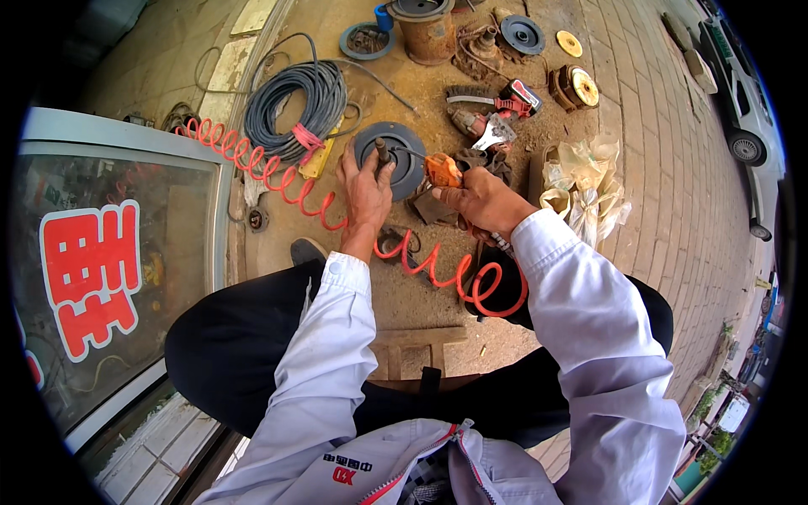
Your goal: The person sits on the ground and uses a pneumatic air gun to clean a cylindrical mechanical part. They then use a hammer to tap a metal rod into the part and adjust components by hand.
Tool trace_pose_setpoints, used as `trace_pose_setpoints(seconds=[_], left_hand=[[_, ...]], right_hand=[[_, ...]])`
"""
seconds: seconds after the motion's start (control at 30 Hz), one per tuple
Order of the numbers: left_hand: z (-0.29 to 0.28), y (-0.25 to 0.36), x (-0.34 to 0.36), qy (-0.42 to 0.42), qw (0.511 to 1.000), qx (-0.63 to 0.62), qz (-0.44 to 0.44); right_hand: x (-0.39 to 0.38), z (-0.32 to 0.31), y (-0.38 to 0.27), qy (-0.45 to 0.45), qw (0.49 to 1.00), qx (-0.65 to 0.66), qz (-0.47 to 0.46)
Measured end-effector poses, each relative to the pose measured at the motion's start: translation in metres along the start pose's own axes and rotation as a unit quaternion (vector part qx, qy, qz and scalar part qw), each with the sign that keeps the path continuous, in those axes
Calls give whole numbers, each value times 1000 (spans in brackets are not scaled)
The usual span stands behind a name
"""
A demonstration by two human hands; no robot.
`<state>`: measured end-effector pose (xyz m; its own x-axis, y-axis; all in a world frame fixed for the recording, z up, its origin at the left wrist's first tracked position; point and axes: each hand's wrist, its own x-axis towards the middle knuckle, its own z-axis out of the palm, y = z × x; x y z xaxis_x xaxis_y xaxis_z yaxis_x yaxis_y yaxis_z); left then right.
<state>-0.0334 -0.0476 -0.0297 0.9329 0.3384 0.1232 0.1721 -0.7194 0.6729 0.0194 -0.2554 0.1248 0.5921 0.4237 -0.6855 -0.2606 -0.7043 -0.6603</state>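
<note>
Progress: the grey disc (411,178) is in hand with a tool brought up to it, so the work on this piece looks under way; how much is finished cannot be told, and nothing marks it as complete.
Left over: other round parts lie apart on the floor (278,223), among them a second grey disc (523,35) near its far edge and a yellow-faced wheel (582,87) toward its right edge; whether these have been worked on is not clear.
Disc's look: round, dark grey and fairly even in colour, with raised rings and a brownish stub (382,151) at its hub.
Disc's place: held up over the middle of the floor, in front of the person's knees.
Left hand: the left hand (364,189) grips the disc's near left side, thumb and fingers close about the stub.
Right hand: the right hand (490,200) is wrapped round an orange tool (443,171), whose thin tube points across the disc; contact cannot be made out.
Hose: a red coiled hose (525,290) runs from the floor's left edge, below the disc, toward the right hand.
Around: a coiled grey cable (332,93) lies toward the left edge, a rusty cylinder (427,38) stands at the far edge, and a red-and-black power tool (519,98) lies beyond the disc, rightward.
</note>
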Motion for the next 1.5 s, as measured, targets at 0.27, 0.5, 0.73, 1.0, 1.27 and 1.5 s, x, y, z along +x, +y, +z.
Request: trace_pose_setpoints(seconds=[0.27, 0.5, 0.73, 1.0, 1.27, 1.5], left_hand=[[2, -1, -1, 4, 1000, -18, -1], [1, 3, -1, 7, 999, -43, -13], [1, 1, -2, 11, 999, -50, -10], [6, -4, -1, 43, 991, -122, -45], [4, 1, -1, 78, 987, -137, -26], [1, 0, -2, 85, 983, -161, -36]], right_hand=[[-1, -5, -3, -23, 1000, -8, 0], [-7, -5, -6, -28, 999, 22, 28], [-4, 1, -1, -18, 999, 11, 35], [-37, 49, -2, 153, 937, -290, -118], [-25, 114, -26, 260, 875, -408, -36], [-26, 127, -21, 270, 880, -391, -7]])
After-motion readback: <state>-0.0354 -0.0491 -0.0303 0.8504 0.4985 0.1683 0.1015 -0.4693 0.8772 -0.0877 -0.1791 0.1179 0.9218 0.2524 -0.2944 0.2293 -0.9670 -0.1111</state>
